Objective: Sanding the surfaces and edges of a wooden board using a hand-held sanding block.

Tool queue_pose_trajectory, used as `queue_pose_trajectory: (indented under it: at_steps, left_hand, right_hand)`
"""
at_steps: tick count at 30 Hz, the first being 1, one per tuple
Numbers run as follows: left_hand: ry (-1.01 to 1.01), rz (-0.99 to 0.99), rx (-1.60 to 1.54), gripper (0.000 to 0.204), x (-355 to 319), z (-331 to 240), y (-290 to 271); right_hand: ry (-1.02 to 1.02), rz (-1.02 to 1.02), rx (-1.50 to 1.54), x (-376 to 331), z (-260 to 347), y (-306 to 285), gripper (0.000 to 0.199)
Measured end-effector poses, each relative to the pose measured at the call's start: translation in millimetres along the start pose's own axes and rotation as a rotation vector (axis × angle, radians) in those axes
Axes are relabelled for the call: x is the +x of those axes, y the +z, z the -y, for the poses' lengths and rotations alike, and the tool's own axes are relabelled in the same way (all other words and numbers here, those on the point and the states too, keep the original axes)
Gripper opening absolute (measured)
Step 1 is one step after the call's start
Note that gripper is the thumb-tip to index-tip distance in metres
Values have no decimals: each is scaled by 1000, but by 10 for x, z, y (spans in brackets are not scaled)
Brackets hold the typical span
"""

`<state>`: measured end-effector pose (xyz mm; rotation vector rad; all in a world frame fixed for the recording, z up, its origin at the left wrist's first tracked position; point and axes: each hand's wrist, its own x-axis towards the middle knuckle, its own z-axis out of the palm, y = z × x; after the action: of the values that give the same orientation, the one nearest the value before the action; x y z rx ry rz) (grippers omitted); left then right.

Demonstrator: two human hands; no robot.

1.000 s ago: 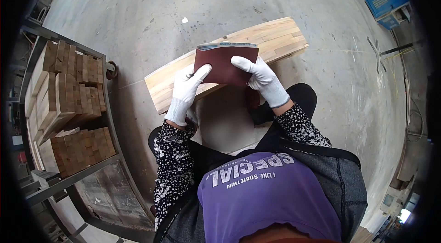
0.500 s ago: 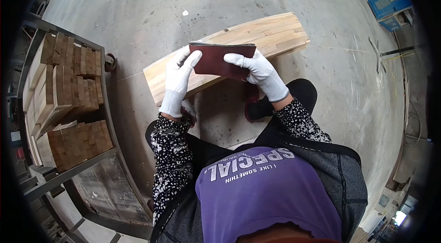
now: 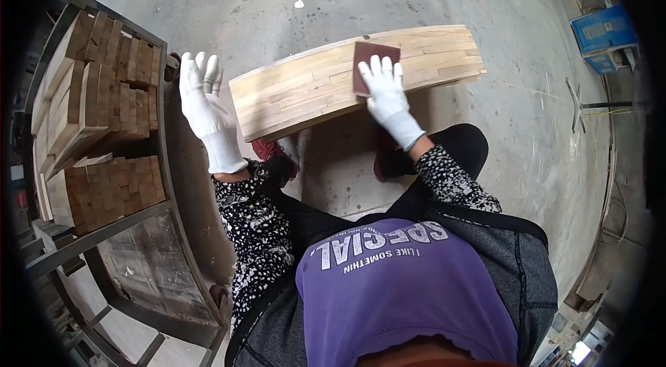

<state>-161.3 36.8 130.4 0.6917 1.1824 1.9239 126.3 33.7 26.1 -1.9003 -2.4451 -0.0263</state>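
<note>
Red-brown sheet (image 3: 371, 49) flat on wood panel (image 3: 298, 89)

From my remote post: sheet, probably abrasive, lies just right of the panel's middle. Right hand (image 3: 383, 89) spreads flat over it, not clenched. Left hand (image 3: 207, 107) is raised beside the panel's left end, unclenched, apparently holding nothing. I judge the step as pressing sheet to wood; next move calls for even palm pressure.

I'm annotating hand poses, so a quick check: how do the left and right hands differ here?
The left hand holds nothing visible; the right hand lies over a dark red sheet on the pale wooden board.
The left hand is off the board, between it and the timber rack; the right hand is right of the board's middle.
Both wear white gloves.
</note>
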Motion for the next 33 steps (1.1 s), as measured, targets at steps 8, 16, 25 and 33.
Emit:
queue_pose_trajectory:
  at_steps: [8, 16, 25, 33]
  left_hand:
    - [14, 12, 39, 46, -11, -39, 52]
    - [62, 31, 32, 46, -18, -101, -37]
    - [60, 24, 33, 46, 2, -84, -6]
    - [43, -4, 137, 51, -8, -128, 69]
  right_hand:
    - [-653, -39, 472, 3, 1764, 308, 51]
    - [240, -83, -76, 19, -741, 178, 58]
    - [-222, -261, 283, 123, 1001, 400, 65]
    - [-534, -165, 431, 506, 1321, 327, 62]
